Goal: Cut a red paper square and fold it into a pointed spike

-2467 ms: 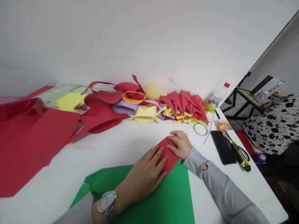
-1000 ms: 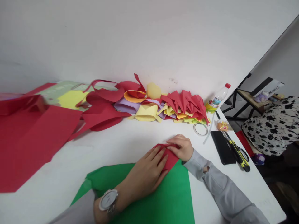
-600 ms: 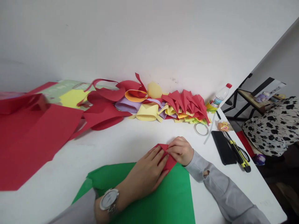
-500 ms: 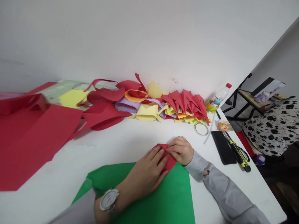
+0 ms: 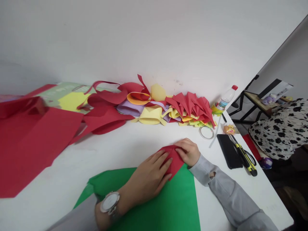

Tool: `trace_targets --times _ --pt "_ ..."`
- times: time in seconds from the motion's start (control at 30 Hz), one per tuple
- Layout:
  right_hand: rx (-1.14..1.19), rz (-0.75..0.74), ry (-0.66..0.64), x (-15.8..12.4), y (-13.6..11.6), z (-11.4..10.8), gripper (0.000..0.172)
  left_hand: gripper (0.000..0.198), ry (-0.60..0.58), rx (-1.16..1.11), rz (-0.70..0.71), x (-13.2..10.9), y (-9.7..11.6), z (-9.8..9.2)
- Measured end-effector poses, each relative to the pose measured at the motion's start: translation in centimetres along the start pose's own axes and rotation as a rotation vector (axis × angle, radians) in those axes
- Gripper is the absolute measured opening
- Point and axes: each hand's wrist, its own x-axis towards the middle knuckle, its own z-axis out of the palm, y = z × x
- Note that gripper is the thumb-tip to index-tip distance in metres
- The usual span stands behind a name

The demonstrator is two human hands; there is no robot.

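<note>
A small folded piece of red paper (image 5: pixel 176 162) lies over the top edge of a green sheet (image 5: pixel 175 205). My left hand (image 5: pixel 149 175), with a watch at its wrist, rests flat on the red paper, fingers stretched out and slightly apart. On the paper's upper right side, my right hand (image 5: pixel 189 151) is closed, thumb and fingertips pinching the edge. Part of the red paper is hidden under the left fingers. The left forearm and hand cover the middle of the green sheet.
Large red paper (image 5: pixel 33 144) covers the left of the table. Folded red fans (image 5: pixel 190 104) and paper shapes line the wall. At the right are a tape roll (image 5: pixel 206 132), bottle (image 5: pixel 226 98), wrapped snack (image 5: pixel 229 129), black phone (image 5: pixel 229 150) and yellow-black cutter (image 5: pixel 245 157).
My right fingers have shifted slightly up and outward along the red paper's edge, and more of its surface shows. The left hand has slid a little to the left and down.
</note>
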Motion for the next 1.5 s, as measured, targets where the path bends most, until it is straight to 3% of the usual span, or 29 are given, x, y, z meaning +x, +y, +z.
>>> trace_targets --times 0.2,0.57,0.87,1.03,1.33,1.5 --pt "-0.027 0.028 -0.039 -0.2 0.5 0.0 0.027 0.036 0.033 -0.063 -0.001 -0.1 -0.7 -0.3" --pt "-0.073 0.062 -0.102 -0.2 0.4 -0.1 0.034 0.033 0.000 -0.051 0.014 0.0 -0.1 -0.2" --pt "-0.015 -0.049 -0.123 -0.3 0.3 0.2 0.023 0.034 -0.003 -0.052 -0.009 0.1 0.3 -0.2" --pt "-0.061 -0.114 -0.210 -1.0 0.9 0.2 0.023 0.033 0.004 -0.079 -0.023 0.2 0.4 -0.4" --pt "-0.167 -0.214 -0.212 -1.2 0.6 -0.1 0.022 0.037 0.002 -0.049 -0.004 -0.1 0.3 -0.1" --pt "-0.184 -0.268 -0.237 -1.4 0.9 0.1 0.024 0.031 0.019 -0.089 -0.053 0.3 0.5 -1.0"
